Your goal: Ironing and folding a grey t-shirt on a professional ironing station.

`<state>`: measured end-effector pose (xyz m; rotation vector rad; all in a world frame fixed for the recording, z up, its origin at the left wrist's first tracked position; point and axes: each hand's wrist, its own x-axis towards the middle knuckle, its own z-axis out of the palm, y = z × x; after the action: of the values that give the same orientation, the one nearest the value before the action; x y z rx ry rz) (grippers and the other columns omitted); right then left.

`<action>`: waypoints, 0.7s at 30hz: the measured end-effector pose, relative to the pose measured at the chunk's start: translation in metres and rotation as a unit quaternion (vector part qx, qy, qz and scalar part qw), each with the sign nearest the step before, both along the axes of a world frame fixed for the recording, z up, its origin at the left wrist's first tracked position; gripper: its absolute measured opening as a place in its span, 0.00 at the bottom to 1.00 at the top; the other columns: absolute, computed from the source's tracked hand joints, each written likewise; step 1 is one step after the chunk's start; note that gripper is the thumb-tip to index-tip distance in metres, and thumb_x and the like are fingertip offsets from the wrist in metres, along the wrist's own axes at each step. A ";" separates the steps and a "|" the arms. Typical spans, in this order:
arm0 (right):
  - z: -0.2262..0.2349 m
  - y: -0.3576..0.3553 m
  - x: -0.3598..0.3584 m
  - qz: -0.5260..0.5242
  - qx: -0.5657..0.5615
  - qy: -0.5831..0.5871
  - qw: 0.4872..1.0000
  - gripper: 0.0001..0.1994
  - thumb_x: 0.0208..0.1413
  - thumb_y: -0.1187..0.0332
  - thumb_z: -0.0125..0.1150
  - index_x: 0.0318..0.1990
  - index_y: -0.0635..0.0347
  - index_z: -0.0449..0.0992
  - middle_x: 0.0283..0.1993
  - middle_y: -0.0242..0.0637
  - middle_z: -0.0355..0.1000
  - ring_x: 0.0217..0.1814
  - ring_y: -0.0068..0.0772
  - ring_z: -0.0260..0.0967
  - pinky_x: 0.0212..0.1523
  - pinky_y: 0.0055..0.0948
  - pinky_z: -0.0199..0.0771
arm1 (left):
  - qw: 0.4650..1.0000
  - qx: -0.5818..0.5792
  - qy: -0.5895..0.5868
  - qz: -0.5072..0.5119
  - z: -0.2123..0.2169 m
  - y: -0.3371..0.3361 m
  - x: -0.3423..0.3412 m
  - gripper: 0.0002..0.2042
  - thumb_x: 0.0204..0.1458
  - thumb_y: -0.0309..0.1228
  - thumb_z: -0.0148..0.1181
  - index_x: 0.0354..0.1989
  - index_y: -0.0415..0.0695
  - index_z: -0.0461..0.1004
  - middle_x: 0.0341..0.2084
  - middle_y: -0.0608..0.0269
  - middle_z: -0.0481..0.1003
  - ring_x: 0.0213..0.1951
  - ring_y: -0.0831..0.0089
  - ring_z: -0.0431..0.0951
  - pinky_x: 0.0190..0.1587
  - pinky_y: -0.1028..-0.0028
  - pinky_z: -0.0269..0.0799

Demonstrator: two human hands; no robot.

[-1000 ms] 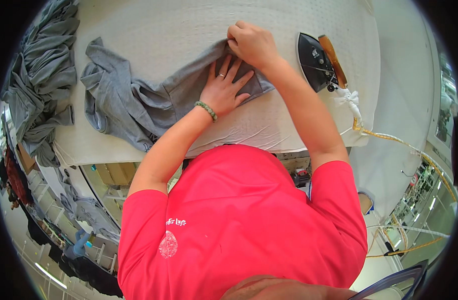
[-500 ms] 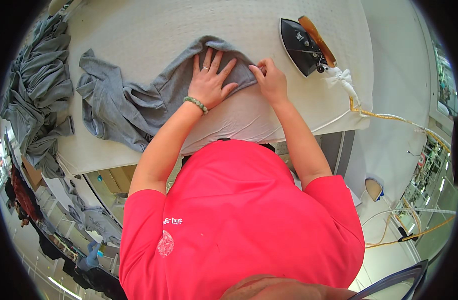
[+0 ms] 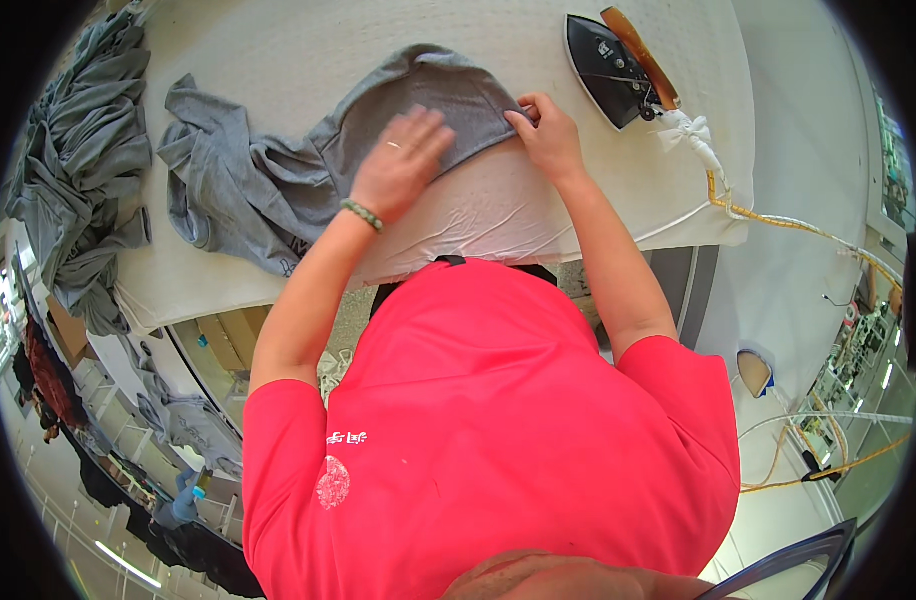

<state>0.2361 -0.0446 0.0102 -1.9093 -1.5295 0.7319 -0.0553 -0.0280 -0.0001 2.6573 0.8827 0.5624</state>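
A grey knit garment (image 3: 433,95) lies on a pale padded ironing table, its right part spread out and its left part bunched in folds. My right hand (image 3: 553,138) pinches the right-hand corner of the cloth between thumb and fingers. Over the spread part is my left hand (image 3: 403,165), its fingers stretched out and blurred by motion. It holds nothing; whether it touches the cloth I cannot tell. To the right of my right hand, a black iron (image 3: 610,72) with a brown handle rests on the table.
A heap of grey garments (image 3: 83,165) hangs over the table's left end. From the iron, a hose wrapped in white cloth (image 3: 690,140) and a yellow cord (image 3: 763,218) run off to the right. The padded table (image 3: 268,50) ends just in front of my body.
My left hand has come off its flat, spread position on the cloth and drawn slightly toward me and left, its fingers closer together. My right hand keeps its pinch on the corner.
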 end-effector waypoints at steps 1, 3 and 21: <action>0.004 0.001 0.001 -0.001 -0.027 0.005 1.000 0.15 0.58 0.61 0.73 0.47 0.58 0.79 0.34 0.42 0.81 0.37 0.47 0.80 0.40 0.42 0.78 | 1.000 -0.001 -0.001 0.002 0.004 -0.004 0.002 0.26 0.62 0.39 0.59 0.70 0.50 0.70 0.73 0.54 0.65 0.75 0.54 0.61 0.76 0.51 0.56; 0.010 0.002 0.001 -0.003 -0.082 0.015 0.996 0.16 0.57 0.61 0.73 0.48 0.57 0.79 0.41 0.41 0.82 0.44 0.44 0.80 0.44 0.42 0.77 | 0.998 -0.039 0.055 0.020 0.014 -0.014 0.009 0.30 0.63 0.42 0.58 0.74 0.50 0.65 0.75 0.54 0.61 0.77 0.53 0.57 0.78 0.51 0.51; 0.010 -0.024 0.003 0.099 0.103 -0.098 0.985 0.18 0.60 0.57 0.70 0.52 0.58 0.81 0.53 0.42 0.80 0.54 0.44 0.78 0.55 0.42 0.77 | 0.990 -0.108 0.046 0.074 0.017 -0.046 0.043 0.37 0.63 0.49 0.58 0.77 0.43 0.59 0.78 0.55 0.55 0.79 0.57 0.52 0.80 0.54 0.43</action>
<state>0.2391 -0.0690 0.0204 -1.7323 -1.8592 0.4559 -0.0120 -0.0742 0.0168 2.4524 1.1080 0.3567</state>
